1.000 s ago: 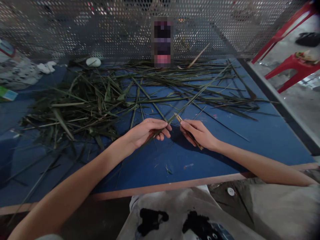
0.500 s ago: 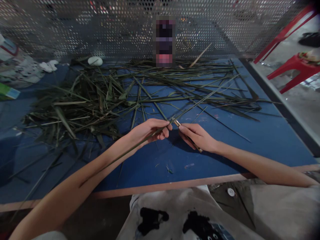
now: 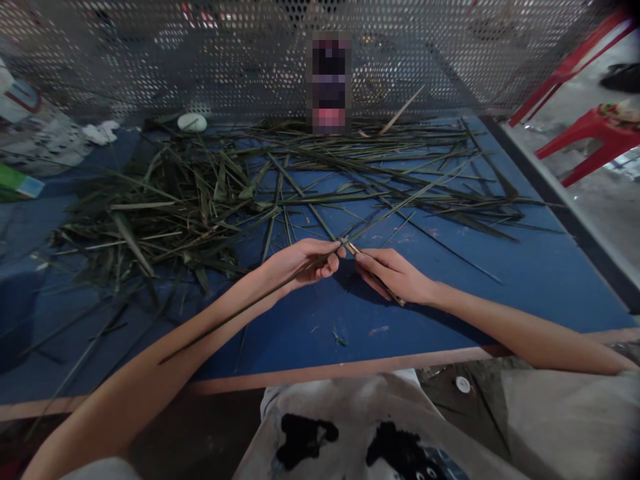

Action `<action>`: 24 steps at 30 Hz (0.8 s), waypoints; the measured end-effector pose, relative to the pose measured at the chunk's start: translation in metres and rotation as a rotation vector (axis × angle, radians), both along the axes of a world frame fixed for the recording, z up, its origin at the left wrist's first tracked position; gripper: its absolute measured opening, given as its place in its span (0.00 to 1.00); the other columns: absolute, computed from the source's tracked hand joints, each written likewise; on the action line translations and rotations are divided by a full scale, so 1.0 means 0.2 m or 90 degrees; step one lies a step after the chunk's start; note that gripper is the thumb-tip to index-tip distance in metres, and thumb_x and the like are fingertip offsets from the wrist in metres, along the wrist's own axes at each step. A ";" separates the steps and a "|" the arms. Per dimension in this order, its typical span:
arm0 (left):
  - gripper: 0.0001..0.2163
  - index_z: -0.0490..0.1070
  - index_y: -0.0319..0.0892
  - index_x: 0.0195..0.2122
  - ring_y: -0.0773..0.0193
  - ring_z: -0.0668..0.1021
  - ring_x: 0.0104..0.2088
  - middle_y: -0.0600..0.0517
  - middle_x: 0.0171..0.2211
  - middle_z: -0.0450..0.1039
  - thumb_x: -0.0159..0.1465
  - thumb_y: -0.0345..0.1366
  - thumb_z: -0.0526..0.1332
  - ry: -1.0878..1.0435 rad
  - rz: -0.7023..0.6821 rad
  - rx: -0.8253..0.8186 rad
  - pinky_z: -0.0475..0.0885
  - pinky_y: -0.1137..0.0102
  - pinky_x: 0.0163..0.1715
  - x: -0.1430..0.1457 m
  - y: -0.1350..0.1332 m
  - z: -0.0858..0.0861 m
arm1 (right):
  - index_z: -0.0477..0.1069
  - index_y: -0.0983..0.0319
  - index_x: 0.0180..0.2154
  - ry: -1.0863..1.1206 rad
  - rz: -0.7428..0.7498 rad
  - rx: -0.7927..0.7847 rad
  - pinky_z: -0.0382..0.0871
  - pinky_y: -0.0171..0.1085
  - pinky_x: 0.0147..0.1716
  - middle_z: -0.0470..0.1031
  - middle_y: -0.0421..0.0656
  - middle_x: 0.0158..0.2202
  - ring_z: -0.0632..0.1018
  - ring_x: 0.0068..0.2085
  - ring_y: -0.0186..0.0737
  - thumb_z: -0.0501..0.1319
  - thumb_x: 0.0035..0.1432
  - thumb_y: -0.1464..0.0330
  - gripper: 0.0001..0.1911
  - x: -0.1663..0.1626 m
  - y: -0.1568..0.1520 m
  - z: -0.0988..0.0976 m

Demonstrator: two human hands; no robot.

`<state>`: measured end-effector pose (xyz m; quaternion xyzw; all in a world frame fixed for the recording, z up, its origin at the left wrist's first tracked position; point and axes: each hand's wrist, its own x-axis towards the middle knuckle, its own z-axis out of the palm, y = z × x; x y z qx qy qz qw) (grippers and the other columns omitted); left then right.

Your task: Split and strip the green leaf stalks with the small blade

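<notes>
My left hand (image 3: 320, 259) pinches a long green leaf strip (image 3: 240, 307) between thumb and fingers. One end of the strip lies back across my left forearm; the other stretches away to the upper right, past my fingertips. My right hand (image 3: 393, 272) is closed round a slim tool (image 3: 352, 249) that looks like a small knife, with a shiny metal part at its front and its rear end poking out below my palm. The tool's tip meets the strip right beside my left fingertips. Its exact edge is too small to make out.
A tangled heap of leaf pieces (image 3: 185, 200) covers the table's left side. Long strips (image 3: 370, 157) lie across the back, before a perforated metal panel (image 3: 240, 60). A white oval object (image 3: 192, 123), a plastic bag (image 3: 50, 137) and a red stool (image 3: 583, 137) are around.
Both hands keep nearly the same place and grip. The tool's front end has shifted slightly left along the strip, together with my right fingers.
</notes>
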<state>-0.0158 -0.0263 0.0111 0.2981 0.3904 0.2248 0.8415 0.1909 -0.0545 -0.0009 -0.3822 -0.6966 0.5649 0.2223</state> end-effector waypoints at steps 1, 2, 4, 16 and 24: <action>0.13 0.73 0.32 0.30 0.76 0.67 0.14 0.52 0.17 0.68 0.68 0.30 0.52 -0.001 0.003 0.003 0.63 0.83 0.14 0.00 0.00 0.00 | 0.59 0.61 0.27 0.008 -0.009 -0.005 0.55 0.30 0.17 0.60 0.32 0.12 0.60 0.14 0.26 0.46 0.68 0.53 0.23 0.00 0.00 0.00; 0.13 0.73 0.33 0.30 0.76 0.67 0.15 0.52 0.17 0.68 0.68 0.30 0.52 0.000 0.004 0.009 0.63 0.83 0.14 0.00 0.00 0.01 | 0.59 0.61 0.26 0.018 -0.022 -0.009 0.54 0.30 0.17 0.60 0.32 0.12 0.60 0.13 0.26 0.46 0.68 0.53 0.23 0.00 0.00 0.00; 0.12 0.73 0.33 0.32 0.74 0.69 0.16 0.52 0.18 0.69 0.67 0.33 0.54 0.002 -0.003 0.022 0.64 0.82 0.15 -0.01 0.00 0.02 | 0.58 0.61 0.26 0.037 -0.055 -0.016 0.53 0.30 0.16 0.59 0.32 0.12 0.60 0.13 0.26 0.47 0.67 0.53 0.23 0.00 0.01 -0.01; 0.15 0.73 0.33 0.28 0.71 0.69 0.17 0.49 0.19 0.69 0.66 0.39 0.55 0.025 -0.029 0.025 0.64 0.79 0.15 -0.07 0.01 0.06 | 0.58 0.61 0.26 0.092 -0.136 -0.019 0.49 0.31 0.14 0.58 0.31 0.11 0.59 0.12 0.26 0.47 0.68 0.56 0.21 0.00 0.03 0.00; 0.09 0.72 0.35 0.26 0.74 0.67 0.15 0.54 0.15 0.64 0.62 0.33 0.61 0.058 -0.039 0.070 0.60 0.81 0.13 -0.06 0.01 0.08 | 0.58 0.61 0.26 0.085 -0.140 -0.013 0.49 0.31 0.14 0.58 0.31 0.11 0.58 0.11 0.26 0.47 0.69 0.57 0.21 0.00 0.02 -0.01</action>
